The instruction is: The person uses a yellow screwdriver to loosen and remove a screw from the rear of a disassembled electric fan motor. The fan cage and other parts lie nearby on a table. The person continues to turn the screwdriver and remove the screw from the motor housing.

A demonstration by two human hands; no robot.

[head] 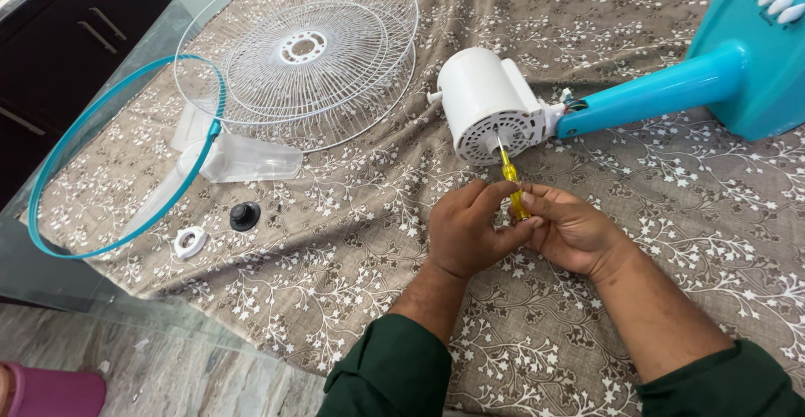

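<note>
A white fan motor housing lies on its side, joined to a turquoise stand that runs to the upper right. A yellow-handled screwdriver has its tip set in the vented back of the housing. My left hand and my right hand meet around the screwdriver's handle just below the housing, both gripping it. Green sleeves cover both forearms.
A brown floral cloth covers the glass table. White wire fan grilles lie at the upper left with a turquoise rim ring, a clear blade, a black knob and a white nut. Dark cabinets stand far left.
</note>
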